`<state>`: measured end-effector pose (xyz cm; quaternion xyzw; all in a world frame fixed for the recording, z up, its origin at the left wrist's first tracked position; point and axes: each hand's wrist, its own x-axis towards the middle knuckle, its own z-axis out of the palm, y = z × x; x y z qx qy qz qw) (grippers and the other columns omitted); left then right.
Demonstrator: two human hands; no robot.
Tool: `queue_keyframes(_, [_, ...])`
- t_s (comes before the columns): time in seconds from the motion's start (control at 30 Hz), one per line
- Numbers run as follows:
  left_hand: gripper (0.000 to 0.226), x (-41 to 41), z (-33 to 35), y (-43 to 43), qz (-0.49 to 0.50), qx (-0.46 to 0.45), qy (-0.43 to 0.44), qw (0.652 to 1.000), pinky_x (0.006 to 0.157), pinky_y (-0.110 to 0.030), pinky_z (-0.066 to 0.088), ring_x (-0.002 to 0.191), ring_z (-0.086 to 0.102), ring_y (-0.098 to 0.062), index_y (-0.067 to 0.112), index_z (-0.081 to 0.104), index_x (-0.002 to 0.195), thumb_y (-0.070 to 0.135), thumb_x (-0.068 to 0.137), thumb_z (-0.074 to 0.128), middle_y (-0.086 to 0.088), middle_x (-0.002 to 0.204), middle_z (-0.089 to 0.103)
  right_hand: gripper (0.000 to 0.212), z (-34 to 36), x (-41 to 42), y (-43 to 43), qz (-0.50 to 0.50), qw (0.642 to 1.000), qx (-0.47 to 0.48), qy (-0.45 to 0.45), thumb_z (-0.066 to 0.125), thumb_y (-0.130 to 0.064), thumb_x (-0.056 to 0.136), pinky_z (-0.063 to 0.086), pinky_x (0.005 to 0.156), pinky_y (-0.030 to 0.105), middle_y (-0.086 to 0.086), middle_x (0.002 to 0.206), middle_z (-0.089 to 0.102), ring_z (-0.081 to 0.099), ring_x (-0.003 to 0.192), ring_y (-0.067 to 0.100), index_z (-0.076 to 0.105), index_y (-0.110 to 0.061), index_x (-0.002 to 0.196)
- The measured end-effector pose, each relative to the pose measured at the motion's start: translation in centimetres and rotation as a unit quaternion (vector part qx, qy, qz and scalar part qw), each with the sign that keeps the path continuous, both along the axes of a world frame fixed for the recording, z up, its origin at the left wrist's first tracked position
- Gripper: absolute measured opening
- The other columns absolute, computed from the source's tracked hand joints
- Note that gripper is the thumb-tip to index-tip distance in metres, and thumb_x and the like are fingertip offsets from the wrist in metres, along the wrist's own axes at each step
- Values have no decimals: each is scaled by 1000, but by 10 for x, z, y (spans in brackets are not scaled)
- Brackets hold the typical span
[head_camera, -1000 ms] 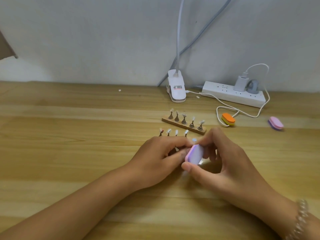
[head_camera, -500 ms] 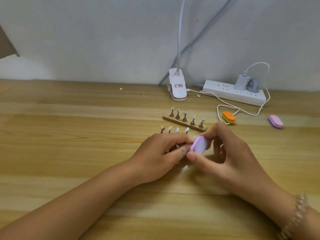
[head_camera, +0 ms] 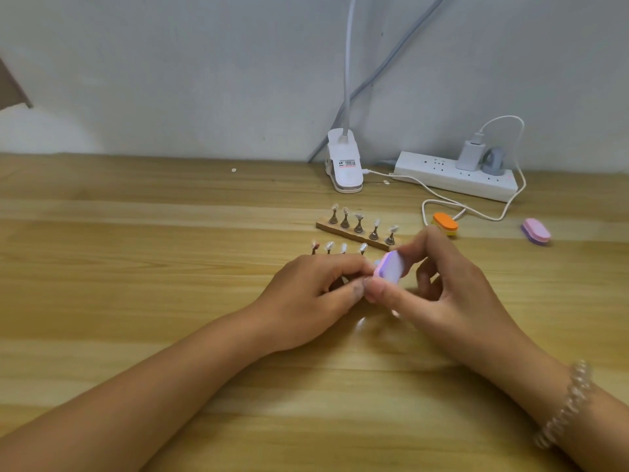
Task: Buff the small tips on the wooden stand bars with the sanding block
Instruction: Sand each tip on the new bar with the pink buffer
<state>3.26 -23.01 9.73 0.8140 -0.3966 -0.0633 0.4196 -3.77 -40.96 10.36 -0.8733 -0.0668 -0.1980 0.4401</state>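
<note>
My right hand (head_camera: 442, 294) pinches a small pink and white sanding block (head_camera: 389, 267) between thumb and fingers. My left hand (head_camera: 313, 301) curls over the near wooden stand bar and hides the bar itself; several of its small clear tips (head_camera: 343, 247) stick up behind my knuckles. The block's left end sits at the right end of that row, against my left fingertips. A second wooden stand bar (head_camera: 357, 233) with several tips on metal posts lies just behind, untouched.
An orange sanding block (head_camera: 445, 223) and a pink and purple one (head_camera: 536, 230) lie to the right. A white clip lamp base (head_camera: 344, 165), a power strip (head_camera: 454, 175) and a looping white cable (head_camera: 476, 212) line the back by the wall.
My right hand has carried the sanding block up and to the right, away from me, rubbing along the right end of the near row. My left hand has stayed on the bar.
</note>
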Motion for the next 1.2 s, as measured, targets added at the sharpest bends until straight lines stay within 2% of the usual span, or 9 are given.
queue_keyframes(0.07, [21, 0, 0, 0, 3, 9, -4, 1000, 68, -36, 44, 69, 53, -8, 31, 70, 100, 27, 94, 50, 15, 74, 60, 36, -1, -2, 4, 38, 999, -20, -7, 82, -40, 74, 34, 54, 14, -15, 83, 59, 42, 57, 11, 54, -24, 89])
queue_keyframes(0.2, [17, -1, 1, 0, 5, 10, -5, 1000, 70, -36, 46, 69, 54, -7, 38, 63, 87, 31, 92, 49, 18, 72, 59, 32, -2, 2, -2, 2, 1000, 12, 8, 81, -38, 75, 34, 53, 15, -22, 76, 59, 41, 54, 8, 56, -23, 88])
queue_keyframes(0.33, [23, -2, 3, 0, 5, 7, -8, 1000, 71, -43, 48, 74, 57, -14, 42, 65, 92, 25, 94, 49, 14, 76, 63, 34, -2, -4, 7, 52, 996, -60, -32, 80, -41, 74, 38, 56, 17, -12, 85, 54, 50, 68, 13, 52, -28, 88])
queue_keyframes(0.47, [21, -1, 2, -1, 28, 25, -15, 999, 72, -50, 48, 72, 55, -20, 26, 70, 98, 26, 96, 49, 9, 72, 59, 39, 0, -1, 5, 41, 999, -17, -12, 79, -54, 74, 36, 59, 14, -5, 91, 56, 48, 68, 11, 55, -28, 90])
queue_keyframes(0.63, [24, -3, 3, -2, 22, 2, 5, 1000, 74, -52, 49, 77, 59, -24, 27, 70, 100, 30, 94, 46, 5, 80, 65, 34, -2, -6, 10, 35, 996, -58, -54, 74, -43, 76, 41, 60, 15, -13, 89, 57, 54, 75, 15, 56, -24, 98])
queue_keyframes(0.8, [18, -3, 1, -3, 19, -46, 32, 998, 75, -50, 51, 76, 58, -25, 21, 65, 94, 26, 91, 48, 4, 80, 62, 32, -5, 2, -1, -22, 1000, 7, -20, 78, -33, 79, 40, 60, 19, -11, 90, 61, 53, 66, 15, 56, -23, 100])
queue_keyframes(0.97, [21, 0, 0, -2, 17, -33, 31, 999, 75, -47, 52, 71, 56, -13, 26, 69, 97, 22, 89, 49, 11, 80, 63, 34, -4, -3, 6, 14, 997, -67, -30, 74, -45, 77, 41, 56, 23, -12, 86, 59, 52, 63, 18, 54, -25, 95])
queue_keyframes(1.1, [18, 0, -1, -1, 19, -26, 31, 999, 75, -49, 52, 78, 61, -23, 23, 69, 96, 23, 92, 51, 0, 84, 67, 35, -4, 2, 0, -31, 999, -34, -13, 75, -48, 77, 40, 59, 29, -11, 86, 63, 48, 59, 17, 56, -24, 92])
queue_keyframes(1.2, [20, 0, -1, -1, 13, -29, 27, 999, 72, -42, 52, 72, 59, -16, 29, 68, 94, 21, 90, 51, 8, 78, 64, 38, -2, -3, 5, -4, 997, -72, -38, 77, -52, 75, 35, 54, 18, -14, 77, 58, 46, 55, 15, 56, -24, 90])
